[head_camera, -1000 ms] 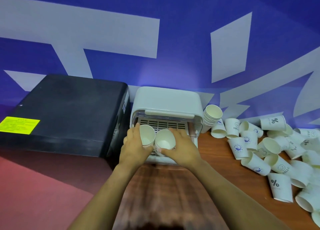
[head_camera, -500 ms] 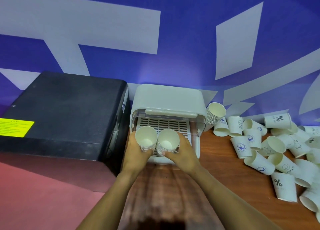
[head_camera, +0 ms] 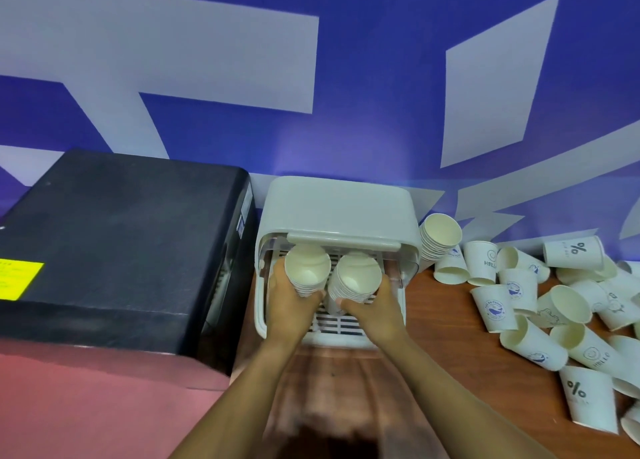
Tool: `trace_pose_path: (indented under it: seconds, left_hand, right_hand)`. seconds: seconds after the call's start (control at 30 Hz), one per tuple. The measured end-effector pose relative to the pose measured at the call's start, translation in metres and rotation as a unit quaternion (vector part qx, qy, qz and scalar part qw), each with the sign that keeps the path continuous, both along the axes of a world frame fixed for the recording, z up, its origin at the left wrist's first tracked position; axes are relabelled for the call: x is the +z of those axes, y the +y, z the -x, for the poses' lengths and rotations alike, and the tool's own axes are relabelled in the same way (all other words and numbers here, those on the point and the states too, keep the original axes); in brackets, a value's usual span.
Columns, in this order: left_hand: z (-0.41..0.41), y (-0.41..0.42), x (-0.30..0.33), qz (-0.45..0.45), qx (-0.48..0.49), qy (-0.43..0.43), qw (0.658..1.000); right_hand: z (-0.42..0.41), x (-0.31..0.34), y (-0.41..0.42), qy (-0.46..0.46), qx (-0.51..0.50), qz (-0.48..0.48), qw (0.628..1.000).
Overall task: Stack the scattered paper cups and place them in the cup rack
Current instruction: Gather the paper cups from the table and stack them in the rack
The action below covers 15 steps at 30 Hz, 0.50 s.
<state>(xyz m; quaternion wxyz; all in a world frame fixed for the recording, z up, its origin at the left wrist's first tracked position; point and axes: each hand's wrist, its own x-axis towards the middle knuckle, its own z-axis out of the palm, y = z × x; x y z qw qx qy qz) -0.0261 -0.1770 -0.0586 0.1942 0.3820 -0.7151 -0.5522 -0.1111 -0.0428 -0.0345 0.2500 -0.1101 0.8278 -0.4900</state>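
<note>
Both stacks sat inside the open front of the cup rack [head_camera: 337, 213], on its slatted tray. The left hand [head_camera: 287, 304] wrapped the left stack [head_camera: 307, 271]; the right hand [head_camera: 375, 311] gripped the right stack [head_camera: 355, 280] — fingers curled round each, mouths tilted outward. A third stack [head_camera: 438, 237] leaned just right of the rack, with loose cups [head_camera: 540, 306] scattered further right. The risk, as I judged it: the tilted stacks touched and could topple forward if released before standing upright — or their rims could catch the raised lid.

Two hands [head_camera: 294, 303] [head_camera: 375, 311]; three cup stacks [head_camera: 306, 268] [head_camera: 356, 278] [head_camera: 440, 233]; one cup rack [head_camera: 339, 209]; many loose cups [head_camera: 568, 306], uncountable.
</note>
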Motion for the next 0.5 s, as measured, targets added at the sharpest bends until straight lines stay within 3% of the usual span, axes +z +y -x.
trace_pose_path:
  seconds: [0.23,0.37,0.43,0.5]
  left_hand:
    - [0.034,-0.011,0.018,0.002,0.045,0.051,0.998]
    - [0.043,-0.024,0.016,-0.062,0.044,-0.044,0.996]
    - [0.045,-0.023,0.016,-0.089,0.033,0.015,0.995]
    - [0.043,-0.020,0.018,-0.058,0.032,0.038,0.997]
  right_hand:
    - [0.033,-0.002,-0.026,0.012,-0.080,0.079,0.994]
    - [0.047,-0.005,-0.033,0.001,-0.093,0.117,0.989]
    - [0.048,-0.003,-0.033,0.002,-0.082,0.121,0.989]
    - [0.046,0.000,-0.031,0.008,-0.072,0.124,0.990]
